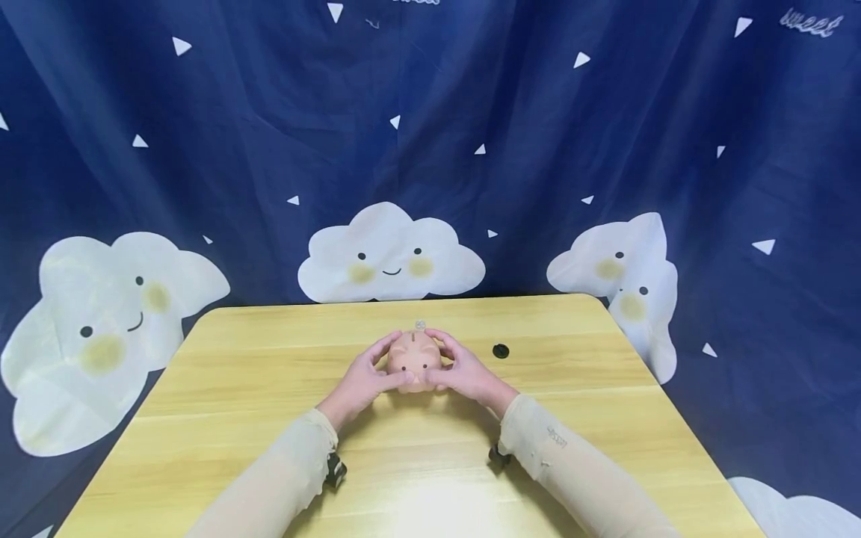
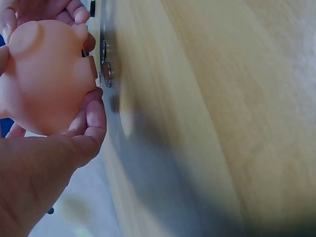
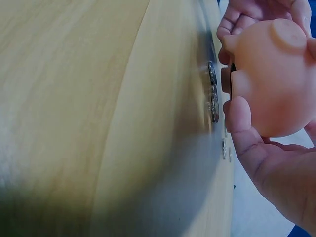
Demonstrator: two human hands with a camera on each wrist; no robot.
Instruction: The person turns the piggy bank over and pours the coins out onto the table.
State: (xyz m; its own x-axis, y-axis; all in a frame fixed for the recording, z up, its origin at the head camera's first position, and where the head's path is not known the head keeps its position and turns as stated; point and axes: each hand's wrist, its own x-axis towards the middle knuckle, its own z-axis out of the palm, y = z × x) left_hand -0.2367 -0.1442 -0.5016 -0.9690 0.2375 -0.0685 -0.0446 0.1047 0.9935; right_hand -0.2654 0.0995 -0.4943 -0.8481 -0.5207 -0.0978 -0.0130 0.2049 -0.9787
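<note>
**Two hands cupping a piggy bank at mid-desk**

A person is sitting at a pale wooden desk (image 1: 255,388) with both forearms in beige sleeves (image 1: 282,471) stretching forward. The left hand (image 1: 366,377) and the right hand (image 1: 464,373) are wrapping around a small peach-pink piggy bank (image 1: 415,359), one on each side, fingers curling over its round body. The piggy bank is sitting near the middle of the desk, its snout facing the person. In the wrist views it is being held just off the wood, with a few coins (image 3: 214,101) lying on the desk right under it. A small silvery coin (image 1: 420,325) is showing just behind the piggy bank's top. A dark round hole (image 1: 501,350) is lying in the desk, near the right hand. A navy curtain (image 1: 202,134) with white clouds is hanging behind.
</note>
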